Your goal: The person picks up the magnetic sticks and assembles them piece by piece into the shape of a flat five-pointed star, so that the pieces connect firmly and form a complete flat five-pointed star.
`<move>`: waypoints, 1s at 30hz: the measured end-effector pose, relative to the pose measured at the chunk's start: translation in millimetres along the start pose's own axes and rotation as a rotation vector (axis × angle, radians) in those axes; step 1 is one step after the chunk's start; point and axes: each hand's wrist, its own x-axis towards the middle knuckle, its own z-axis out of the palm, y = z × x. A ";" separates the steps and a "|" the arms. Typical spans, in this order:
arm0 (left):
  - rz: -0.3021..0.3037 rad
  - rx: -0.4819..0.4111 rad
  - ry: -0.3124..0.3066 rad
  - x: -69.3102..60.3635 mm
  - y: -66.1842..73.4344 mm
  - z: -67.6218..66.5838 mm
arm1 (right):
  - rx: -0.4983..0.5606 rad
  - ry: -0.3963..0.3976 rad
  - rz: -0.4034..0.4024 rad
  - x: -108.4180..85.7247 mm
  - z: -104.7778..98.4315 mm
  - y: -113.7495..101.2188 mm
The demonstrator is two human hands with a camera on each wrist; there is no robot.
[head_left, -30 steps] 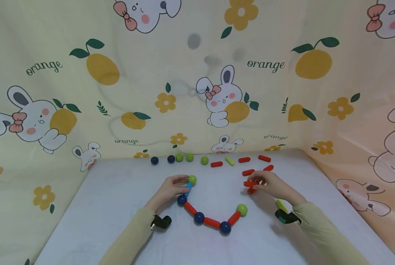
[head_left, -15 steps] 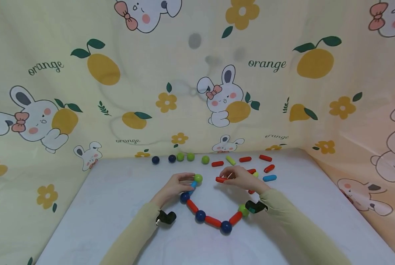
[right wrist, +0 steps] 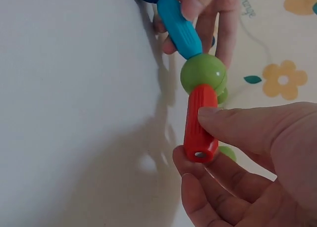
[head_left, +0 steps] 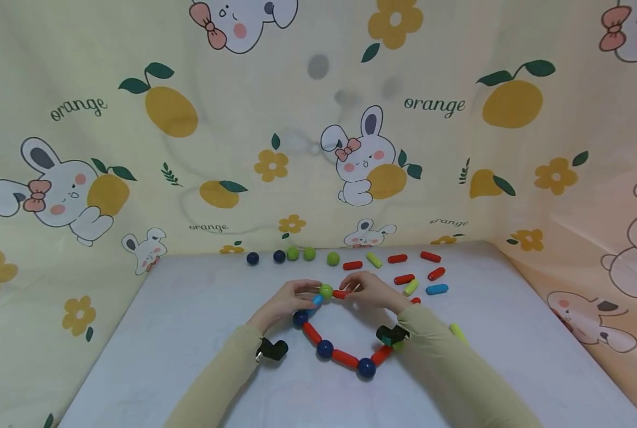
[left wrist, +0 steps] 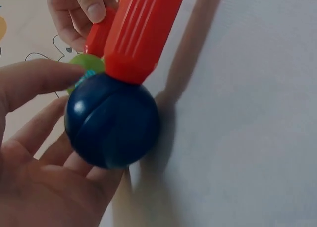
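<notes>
My left hand (head_left: pixel 285 302) pinches a light blue magnetic rod (right wrist: pixel 179 28) between thumb and fingers. A green ball (right wrist: pixel 204 71) sits on that rod's end, and a dark blue ball (left wrist: pixel 111 120) is at its other end. With thumb and fingertips, my right hand (head_left: pixel 374 291) pinches a red magnetic rod (right wrist: pixel 194 106), whose tip touches the green ball. From the dark blue ball a curved chain of red rods (head_left: pixel 345 359) and dark blue balls (head_left: pixel 366 368) runs across the table. The chain's far green ball is mostly hidden behind the right wrist camera.
Along the back of the white table (head_left: pixel 190 345) lie loose dark blue balls (head_left: pixel 252 258) and green balls (head_left: pixel 333 258). Several red rods (head_left: pixel 397 258), yellow-green rods (head_left: pixel 411 288) and a blue rod (head_left: pixel 437 289) lie to the right. A printed cloth (head_left: pixel 297 119) hangs behind.
My right hand has carried a red rod leftward from the right-hand pile to the green ball. My left hand has shifted slightly right with the blue rod and green ball.
</notes>
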 end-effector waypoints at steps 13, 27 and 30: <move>-0.069 0.173 0.088 14.8 4.2 9.9 | 0.041 -0.019 -0.003 -4.4 -0.7 2.1; -0.065 0.147 0.099 14.7 0.0 10.3 | 0.092 0.020 0.186 -81.2 -38.0 6.1; -0.060 0.144 0.101 14.4 -0.4 10.2 | 0.115 -0.016 0.194 -100.2 -42.1 9.7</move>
